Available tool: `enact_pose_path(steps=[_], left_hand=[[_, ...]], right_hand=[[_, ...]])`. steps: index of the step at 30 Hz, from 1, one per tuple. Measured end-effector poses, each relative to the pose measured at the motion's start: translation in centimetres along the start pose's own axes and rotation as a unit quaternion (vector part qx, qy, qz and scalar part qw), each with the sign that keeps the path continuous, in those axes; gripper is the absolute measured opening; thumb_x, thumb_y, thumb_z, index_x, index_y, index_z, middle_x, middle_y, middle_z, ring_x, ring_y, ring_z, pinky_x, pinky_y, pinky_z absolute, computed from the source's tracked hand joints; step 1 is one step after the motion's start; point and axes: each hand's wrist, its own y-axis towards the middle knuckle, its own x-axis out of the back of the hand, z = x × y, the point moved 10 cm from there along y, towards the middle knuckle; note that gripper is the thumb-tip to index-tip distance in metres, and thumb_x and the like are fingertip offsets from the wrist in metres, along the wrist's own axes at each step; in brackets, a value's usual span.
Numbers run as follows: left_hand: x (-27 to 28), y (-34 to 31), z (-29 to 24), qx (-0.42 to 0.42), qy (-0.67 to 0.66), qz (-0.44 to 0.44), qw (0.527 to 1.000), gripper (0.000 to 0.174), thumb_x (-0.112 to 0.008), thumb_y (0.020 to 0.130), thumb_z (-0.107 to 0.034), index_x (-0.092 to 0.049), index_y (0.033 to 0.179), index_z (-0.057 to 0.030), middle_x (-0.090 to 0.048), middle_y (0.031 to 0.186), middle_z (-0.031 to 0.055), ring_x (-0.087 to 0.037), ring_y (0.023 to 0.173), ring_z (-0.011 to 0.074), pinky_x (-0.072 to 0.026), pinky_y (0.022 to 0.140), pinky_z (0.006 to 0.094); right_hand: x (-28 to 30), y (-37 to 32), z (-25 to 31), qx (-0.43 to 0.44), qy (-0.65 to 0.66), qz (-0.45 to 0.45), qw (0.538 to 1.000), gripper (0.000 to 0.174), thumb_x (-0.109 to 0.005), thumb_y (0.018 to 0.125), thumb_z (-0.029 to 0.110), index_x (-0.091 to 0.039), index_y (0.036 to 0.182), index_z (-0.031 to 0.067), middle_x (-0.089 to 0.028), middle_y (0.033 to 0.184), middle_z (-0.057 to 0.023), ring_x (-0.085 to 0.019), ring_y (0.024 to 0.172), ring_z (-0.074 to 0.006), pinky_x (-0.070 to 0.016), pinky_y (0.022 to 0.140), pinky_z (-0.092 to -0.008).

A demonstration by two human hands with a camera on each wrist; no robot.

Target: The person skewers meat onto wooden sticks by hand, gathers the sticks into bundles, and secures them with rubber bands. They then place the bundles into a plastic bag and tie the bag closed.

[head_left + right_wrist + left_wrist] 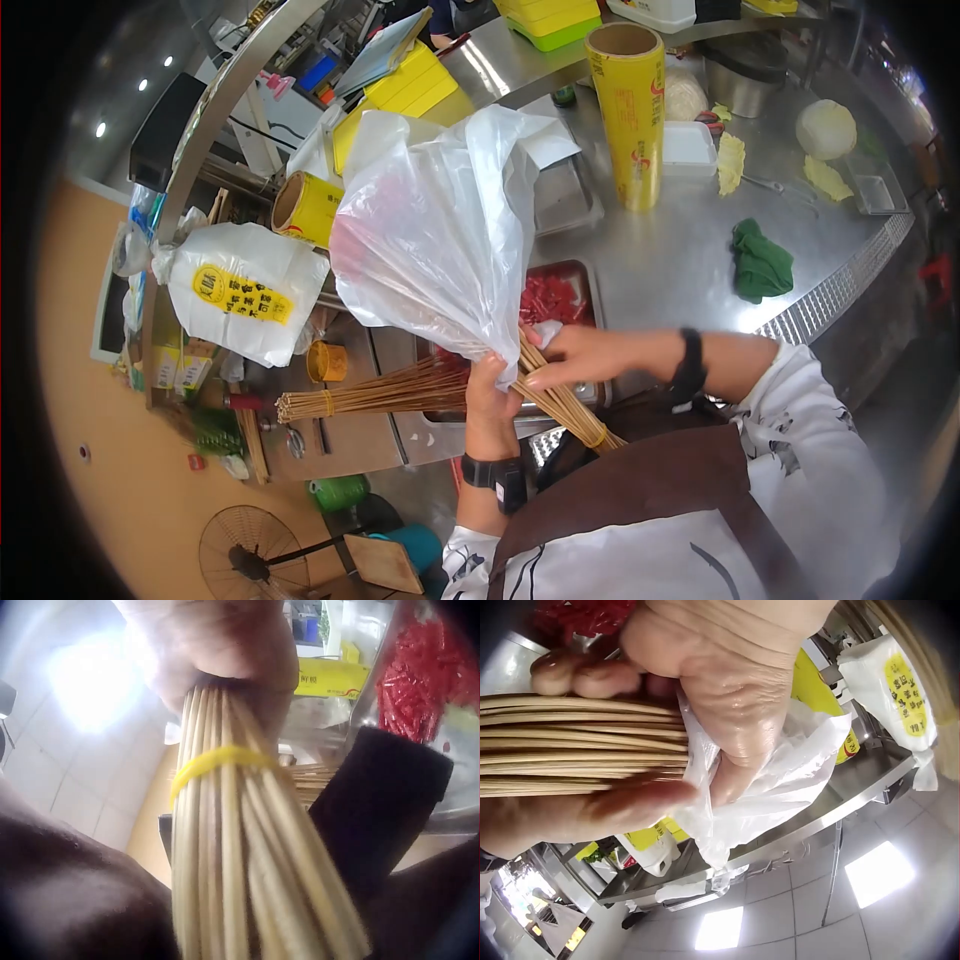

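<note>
A clear plastic bag covers the far end of a bundle of wooden skewers, with something pinkish showing through it. My left hand grips the gathered mouth of the bag, its thumb pressing the plastic in the left wrist view. My right hand holds the bare sticks just below the bag. A yellow band circles the sticks near their lower ends, which point toward the brown apron. To the left lies another banded skewer bundle, its far end over a metal tray with red meat strips.
A tall yellow film roll stands on the steel counter. Right of it lie a green cloth and a round pale vegetable. A white printed bag hangs at left, above a small orange tub.
</note>
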Motion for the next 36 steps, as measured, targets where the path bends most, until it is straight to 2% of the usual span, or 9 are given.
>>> enact_pose_path(steps=[2,6,10,13,17,25,27,30,36], left_hand=[[-0.6,-0.4,-0.5,-0.001,-0.004,-0.005,1.000,0.054,-0.065,0.072,-0.032,-0.049,0.114,-0.0008,-0.057,0.095,0.0131,-0.057,0.089,0.0226,-0.0485,0.078,0.0326],[-1.2,-0.8,-0.3,0.015,-0.069,0.020,0.997,0.052,-0.066,0.073,-0.031,-0.047,0.113,-0.0039,-0.055,0.092,0.0113,-0.056,0.085,0.0217,-0.0497,0.071,0.0317],[-0.9,-0.7,1.4,0.041,-0.081,0.014,0.996,0.051,-0.066,0.075,-0.034,-0.047,0.113,-0.0048,-0.054,0.091,0.0101,-0.055,0.084,0.0207,-0.0498,0.072,0.0315],[-0.9,-0.7,2.4,0.058,-0.088,0.014,0.994,0.058,-0.067,0.075,-0.042,-0.045,0.115,-0.0052,-0.053,0.090,0.0080,-0.057,0.081,0.0229,-0.0518,0.066,0.0341],[-0.9,-0.7,3.4,0.086,-0.106,-0.006,0.991,0.063,-0.069,0.074,-0.046,-0.045,0.115,-0.0057,-0.053,0.088,0.0062,-0.056,0.077,0.0226,-0.0499,0.063,0.0333],[-2.0,0.5,7.2,0.142,-0.137,-0.009,0.980,0.048,-0.049,0.087,-0.049,-0.051,0.110,-0.0060,-0.055,0.088,0.0071,-0.055,0.079,0.0211,-0.0483,0.067,0.0352],[-1.8,0.4,9.0,0.178,-0.112,-0.064,0.976,0.046,-0.044,0.091,-0.046,-0.051,0.112,-0.0055,-0.058,0.090,0.0087,-0.057,0.082,0.0221,-0.0486,0.071,0.0373],[-4.4,1.0,10.7,0.217,-0.033,-0.028,0.975,0.059,-0.044,0.092,-0.043,-0.039,0.132,-0.0016,-0.049,0.129,0.0155,-0.048,0.119,0.0309,-0.0399,0.100,0.0464],[-6.1,1.9,14.4,0.243,0.080,0.085,0.963,0.037,-0.044,0.093,-0.027,-0.050,0.119,-0.0010,-0.056,0.112,0.0079,-0.054,0.104,0.0199,-0.0438,0.089,0.0367]], right_hand=[[2.3,-1.9,-3.2,-0.197,0.074,0.110,0.971,0.044,-0.058,0.090,0.028,-0.046,0.122,0.0015,-0.064,0.090,-0.0115,-0.064,0.078,-0.0165,-0.0528,0.070,-0.0313],[14.9,-2.8,0.1,0.040,0.026,-0.352,0.935,0.077,-0.073,0.076,0.037,-0.037,0.132,-0.0020,-0.056,0.115,-0.0215,-0.057,0.106,-0.0266,-0.0471,0.086,-0.0349],[17.2,-0.3,7.9,0.155,-0.144,-0.433,0.876,0.090,-0.075,0.074,0.022,-0.019,0.144,0.0113,-0.039,0.134,-0.0205,-0.046,0.119,-0.0285,-0.0429,0.094,-0.0377],[19.2,1.4,9.1,0.228,-0.055,-0.448,0.863,0.063,-0.068,0.082,0.020,-0.036,0.135,0.0072,-0.052,0.123,-0.0148,-0.052,0.109,-0.0210,-0.0449,0.088,-0.0324],[19.9,-1.5,9.6,0.239,0.099,-0.455,0.852,0.023,-0.051,0.094,0.020,-0.061,0.102,0.0009,-0.062,0.086,0.0013,-0.052,0.076,-0.0046,-0.0428,0.071,-0.0201],[11.3,-13.1,12.8,0.157,0.022,-0.264,0.951,0.023,-0.049,0.095,0.024,-0.057,0.089,0.0036,-0.056,0.074,0.0013,-0.053,0.068,-0.0085,-0.0442,0.056,-0.0256],[5.9,-13.7,16.1,0.284,-0.226,-0.207,0.909,0.019,-0.053,0.092,0.018,-0.058,0.081,0.0030,-0.055,0.066,-0.0074,-0.056,0.058,-0.0227,-0.0435,0.054,-0.0328],[1.3,-13.1,14.3,0.246,-0.141,-0.056,0.957,0.014,-0.054,0.090,0.012,-0.056,0.081,0.0012,-0.054,0.067,-0.0108,-0.055,0.060,-0.0297,-0.0427,0.055,-0.0363],[1.9,-15.1,14.5,0.238,-0.111,-0.104,0.959,0.019,-0.052,0.092,0.013,-0.055,0.079,-0.0007,-0.054,0.067,-0.0108,-0.053,0.059,-0.0284,-0.0395,0.053,-0.0355]])
